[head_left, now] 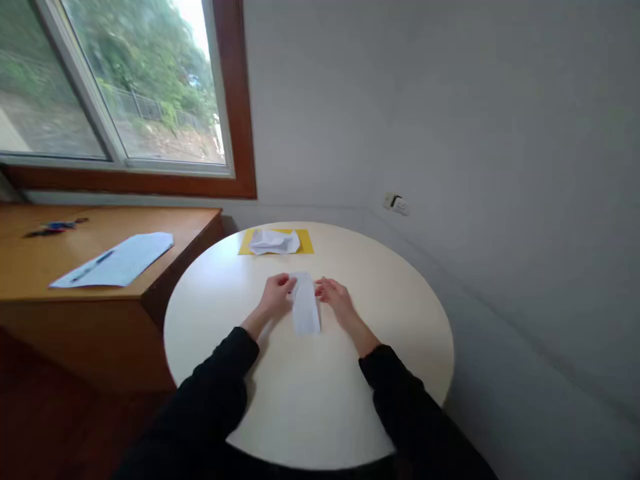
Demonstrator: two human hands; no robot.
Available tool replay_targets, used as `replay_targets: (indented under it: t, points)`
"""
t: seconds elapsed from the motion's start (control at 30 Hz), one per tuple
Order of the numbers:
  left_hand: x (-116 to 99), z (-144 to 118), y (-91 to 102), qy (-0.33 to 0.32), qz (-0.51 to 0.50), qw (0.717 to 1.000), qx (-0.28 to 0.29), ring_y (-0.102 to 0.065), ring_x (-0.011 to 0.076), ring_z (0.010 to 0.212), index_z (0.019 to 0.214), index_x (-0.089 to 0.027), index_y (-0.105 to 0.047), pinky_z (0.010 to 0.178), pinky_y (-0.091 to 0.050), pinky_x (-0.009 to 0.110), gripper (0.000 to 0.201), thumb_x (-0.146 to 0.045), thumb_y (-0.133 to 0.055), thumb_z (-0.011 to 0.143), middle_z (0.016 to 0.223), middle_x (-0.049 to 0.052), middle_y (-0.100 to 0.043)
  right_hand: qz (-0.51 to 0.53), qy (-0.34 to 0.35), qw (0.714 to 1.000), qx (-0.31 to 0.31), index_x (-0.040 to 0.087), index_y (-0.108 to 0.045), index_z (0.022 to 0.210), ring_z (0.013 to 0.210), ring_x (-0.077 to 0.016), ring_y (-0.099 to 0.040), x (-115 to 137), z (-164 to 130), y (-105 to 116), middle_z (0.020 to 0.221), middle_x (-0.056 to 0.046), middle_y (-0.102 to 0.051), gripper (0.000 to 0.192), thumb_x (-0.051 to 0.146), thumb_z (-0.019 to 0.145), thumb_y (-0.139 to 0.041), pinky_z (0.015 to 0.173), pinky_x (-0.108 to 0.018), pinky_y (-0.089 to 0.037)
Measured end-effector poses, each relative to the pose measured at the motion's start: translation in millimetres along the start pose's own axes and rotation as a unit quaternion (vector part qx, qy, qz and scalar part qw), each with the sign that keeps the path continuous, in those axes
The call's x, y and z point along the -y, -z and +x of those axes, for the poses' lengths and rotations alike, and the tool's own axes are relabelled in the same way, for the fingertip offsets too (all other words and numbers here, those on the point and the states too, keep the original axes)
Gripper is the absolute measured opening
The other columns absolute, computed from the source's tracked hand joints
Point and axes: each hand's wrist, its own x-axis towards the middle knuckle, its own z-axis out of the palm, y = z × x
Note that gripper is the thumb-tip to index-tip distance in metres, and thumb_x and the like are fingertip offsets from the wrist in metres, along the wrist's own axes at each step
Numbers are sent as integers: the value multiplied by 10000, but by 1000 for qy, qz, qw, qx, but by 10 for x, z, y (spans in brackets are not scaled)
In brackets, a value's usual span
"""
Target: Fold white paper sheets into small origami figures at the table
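The folded sheet (305,308) between the left hand (277,297) and the right hand (334,297) was thin white paper, matt, with sharp creases. The round worktop (310,393) had a smooth cream surface with a soft, low shine. Further back, a crumpled white paper (274,241) lay on a matt yellow card (306,241). The sleeves (220,387) were of black cloth, dull and soft. The side desk (30,267) was of brown wood, smooth and slightly glossy, and carried a pale paper sheet (117,261). The window frame (240,120) was of polished brown wood, and the wall (450,133) was painted matt grey.
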Motion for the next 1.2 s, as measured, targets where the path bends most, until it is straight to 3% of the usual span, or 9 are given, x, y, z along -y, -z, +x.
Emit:
replay_targets:
  t: [0.1, 0.2, 0.37, 0.53, 0.77, 1.2]
  points:
    - [-13, -10, -9, 2, -15, 999, -38, -405, 94, 540, 580, -134, -533, 511, -311, 221, 252, -373, -585, 643, 539, -29, -465, -24, -7, 997, 75, 169, -633, 875, 700, -152, -615, -34, -12, -31, 753, -35, -674, 330, 379, 623, -672, 700, -297, -460]
    - [-46, -23, -18, 8, -31, 998, -55, -439, 103, 566, 623, -125, -573, 525, -327, 222, 257, -378, -613, 615, 580, -13, -518, -29, -6, 995, 93, 159, -638, 868, 685, -157, -620, -67, -14, -55, 717, -35, -678, 323, 332, 600, -696, 718, -313, -461]
    - [-139, -88, -37, 22, -73, 997, 4, -470, 107, 566, 669, -121, -571, 538, -352, 230, 292, -395, -646, 602, 612, -3, -544, 6, 0, 998, 63, 161, -646, 789, 634, -149, -605, -59, -2, -81, 718, -31, -678, 291, 367, 588, -692, 661, -300, -465]
    - [-183, -142, -53, 3, -54, 995, 79, -378, 70, 498, 543, -144, -455, 484, -284, 209, 315, -378, -647, 631, 517, -53, -408, 18, 12, 1000, 4, 156, -630, 639, 554, -117, -541, -68, 23, -67, 607, 0, -628, 252, 387, 562, -698, 567, -253, -420]
    - [-207, -145, -55, 23, -62, 995, 72, -374, 72, 504, 540, -150, -444, 500, -292, 219, 326, -385, -653, 621, 518, -56, -399, 26, -4, 999, -18, 153, -609, 614, 502, -96, -484, -96, 10, -64, 550, 17, -579, 242, 375, 573, -695, 515, -234, -368]
    - [-82, -113, -26, 59, -64, 995, 57, -477, 93, 534, 610, -128, -561, 550, -365, 235, 273, -387, -643, 635, 561, -5, -530, 18, -16, 999, -37, 161, -553, 576, 384, -57, -372, -75, 3, -48, 434, 63, -454, 269, 399, 571, -680, 414, -215, -252]
